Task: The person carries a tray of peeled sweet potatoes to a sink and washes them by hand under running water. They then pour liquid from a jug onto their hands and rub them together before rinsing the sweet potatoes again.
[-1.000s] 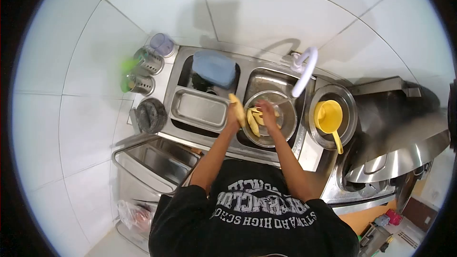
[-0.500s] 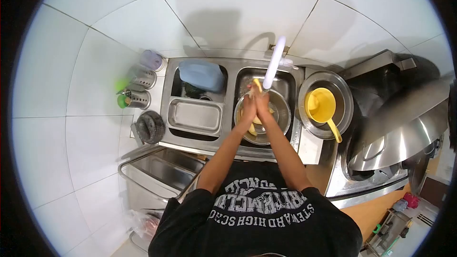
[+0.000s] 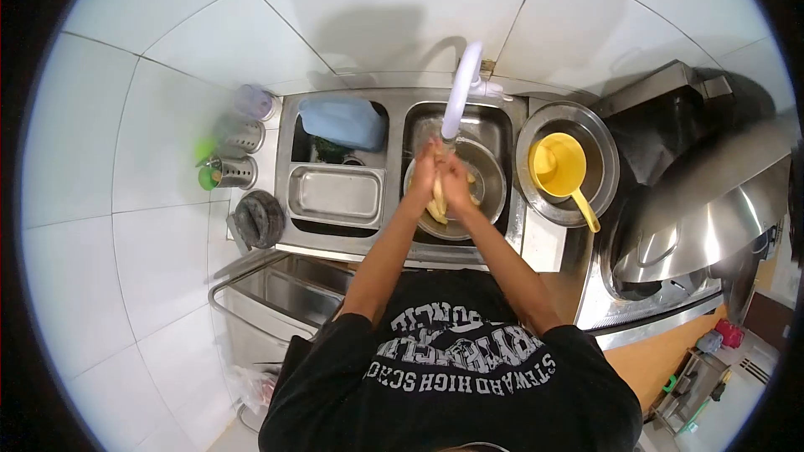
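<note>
Under the white faucet (image 3: 462, 92), my left hand (image 3: 425, 169) and my right hand (image 3: 454, 180) are close together over a metal bowl (image 3: 494, 216) in the right sink basin. A long yellow piece of food (image 3: 438, 197) shows between them, its upper part hidden by my fingers. Both hands are closed around it. More yellow pieces lie in the water in the bowl, partly behind my hands.
A metal tray (image 3: 337, 194) and a blue container (image 3: 343, 122) occupy the left basin. Right of the sink, a yellow dipper (image 3: 563, 166) rests in a metal basin (image 3: 530, 124). A stone mortar (image 3: 259, 219) and utensil holders (image 3: 239, 172) stand at the left.
The yellow piece that stuck out above my hands now shows lower, between them. My hands have drawn slightly apart at the wrists. The whole view has shifted a little.
</note>
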`<act>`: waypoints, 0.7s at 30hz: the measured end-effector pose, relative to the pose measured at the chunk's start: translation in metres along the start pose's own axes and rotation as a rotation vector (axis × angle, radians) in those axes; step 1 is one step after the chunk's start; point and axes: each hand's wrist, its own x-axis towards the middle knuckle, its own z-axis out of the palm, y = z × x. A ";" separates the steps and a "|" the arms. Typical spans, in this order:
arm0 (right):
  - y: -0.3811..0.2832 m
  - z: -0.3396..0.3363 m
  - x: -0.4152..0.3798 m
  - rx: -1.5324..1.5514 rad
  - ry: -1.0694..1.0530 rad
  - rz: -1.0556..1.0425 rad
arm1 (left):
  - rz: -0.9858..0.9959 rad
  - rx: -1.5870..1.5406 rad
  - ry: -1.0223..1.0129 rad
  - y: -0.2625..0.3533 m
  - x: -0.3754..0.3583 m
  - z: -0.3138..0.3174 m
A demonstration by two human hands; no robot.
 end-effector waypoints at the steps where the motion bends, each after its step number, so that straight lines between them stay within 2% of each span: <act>1: 0.002 0.007 -0.003 0.025 0.033 -0.165 | -0.081 -0.164 0.088 0.006 -0.003 0.004; 2: -0.002 0.002 0.002 0.022 0.035 -0.173 | -0.155 -0.329 0.177 0.011 -0.002 0.008; 3: -0.017 0.000 0.005 0.124 0.101 -0.034 | 0.036 -0.250 0.142 -0.001 -0.006 0.015; 4: -0.025 -0.001 0.009 0.227 0.165 0.109 | 0.035 -0.247 0.141 0.002 -0.012 0.025; 6: -0.025 0.005 0.009 0.355 0.154 0.139 | -0.008 -0.255 0.363 0.008 -0.024 0.035; 7: -0.016 0.009 0.004 0.076 0.115 -0.105 | 0.024 -0.308 0.236 0.000 -0.017 0.019; 8: -0.006 0.010 -0.002 -0.215 0.074 -0.344 | 0.028 -0.309 0.232 -0.009 -0.006 0.011; 9: -0.011 0.014 -0.017 -0.308 0.099 -0.475 | 0.049 -0.415 0.203 -0.021 0.004 0.005; 10: -0.016 0.011 -0.020 -0.312 0.102 -0.470 | 0.065 -0.522 0.174 -0.028 0.006 0.002; 11: -0.022 0.009 -0.017 -0.341 0.096 -0.509 | -0.068 -0.441 0.212 0.032 -0.017 0.016; 12: -0.029 0.008 -0.013 -0.367 0.090 -0.550 | -0.064 -0.441 0.208 0.028 -0.013 0.017; 13: -0.037 0.003 -0.010 -0.514 0.062 -0.464 | -0.004 -0.500 0.240 0.024 -0.007 0.020; 14: -0.043 0.006 -0.007 -0.515 0.064 -0.468 | 0.056 -0.559 0.271 0.021 -0.002 0.023; 16: -0.049 0.011 0.000 -0.327 0.147 -0.352 | 0.067 -0.565 0.305 0.042 -0.003 0.032; 17: -0.053 0.010 0.010 -0.329 0.140 -0.354 | 0.078 -0.568 0.347 0.054 -0.004 0.035; 18: -0.050 0.007 0.023 -0.142 0.072 -0.305 | 0.076 -0.565 0.352 0.049 -0.002 0.031; 19: -0.048 0.007 0.028 0.045 0.006 -0.255 | 0.075 -0.364 0.358 0.043 0.002 0.027; 20: -0.044 0.008 0.030 0.046 0.001 -0.261 | 0.082 -0.167 0.362 0.039 0.008 0.025; 21: -0.043 0.009 0.030 0.139 0.017 -0.116 | 0.106 -0.145 0.374 0.054 0.004 0.029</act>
